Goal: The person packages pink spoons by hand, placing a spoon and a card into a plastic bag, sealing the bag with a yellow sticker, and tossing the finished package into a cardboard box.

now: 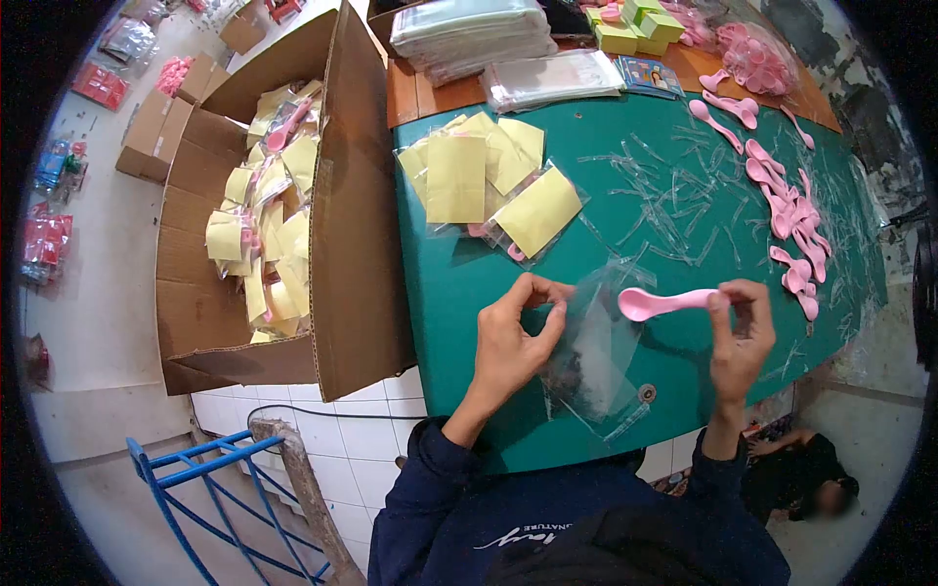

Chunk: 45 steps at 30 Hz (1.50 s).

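Note:
My left hand [521, 329] pinches the upper edge of a clear plastic bag [592, 356], which hangs over the green table. Between thumb and fingers, my right hand [741, 337] grips a pink spoon [664, 304] by its handle end. The spoon's bowl points left, right beside the bag, and overlaps its edge in this view. Up and to the left lie packed bags with yellow cards [455, 179] on the green tabletop [508, 410]. A row of loose pink spoons [782, 200] lies to the right.
A tall cardboard box [362, 225] of packed bags stands against the table's left side. Clear plastic strips [674, 186] litter the tabletop. Stacked plastic bags [552, 78] and green boxes [616, 37] sit at the back. A blue metal rack [210, 469] stands lower left; a person [796, 474] is lower right.

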{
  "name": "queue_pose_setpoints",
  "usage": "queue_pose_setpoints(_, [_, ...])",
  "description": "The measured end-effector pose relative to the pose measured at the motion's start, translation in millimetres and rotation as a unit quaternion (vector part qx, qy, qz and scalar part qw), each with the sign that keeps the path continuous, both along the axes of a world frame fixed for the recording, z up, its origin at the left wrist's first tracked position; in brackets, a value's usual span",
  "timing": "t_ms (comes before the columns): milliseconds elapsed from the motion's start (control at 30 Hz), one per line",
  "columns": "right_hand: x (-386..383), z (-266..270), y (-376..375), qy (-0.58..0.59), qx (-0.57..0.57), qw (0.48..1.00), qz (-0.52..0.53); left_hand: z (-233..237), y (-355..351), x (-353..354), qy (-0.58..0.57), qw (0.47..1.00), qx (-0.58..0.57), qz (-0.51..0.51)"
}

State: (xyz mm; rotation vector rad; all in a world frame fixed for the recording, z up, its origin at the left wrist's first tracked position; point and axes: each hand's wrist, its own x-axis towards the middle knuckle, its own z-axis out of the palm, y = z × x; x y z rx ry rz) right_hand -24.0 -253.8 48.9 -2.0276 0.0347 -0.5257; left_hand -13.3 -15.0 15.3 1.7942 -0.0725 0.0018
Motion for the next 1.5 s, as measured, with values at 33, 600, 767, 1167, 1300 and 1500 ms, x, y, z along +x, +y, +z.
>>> queue_pose_setpoints(33, [0,-2,4,0.000,-0.020,1.000,0.005,0,1,0,0.006,1.000,-0.002,0.000])
queue_pose_setpoints(600, [34,27,11,-0.018,0.065,0.994,0.080,36,11,20,0.019,0.974,-0.223,-0.027])
queue_pose_setpoints(767, [50,52,22,-0.022,0.149,0.977,0.154,45,8,19,0.052,0.973,-0.199,-0.101])
queue_pose_setpoints(1167, [60,63,30,-0.098,0.140,0.969,0.180,58,11,29,0.034,0.981,-0.163,-0.096])
queue_pose_setpoints(1300, [60,60,31,-0.087,0.126,0.970,0.189,57,11,30,0.007,0.983,-0.158,-0.091])
queue_pose_setpoints(1500, [61,60,32,-0.085,0.147,0.970,0.174,59,13,30,0.029,0.982,-0.150,-0.112])
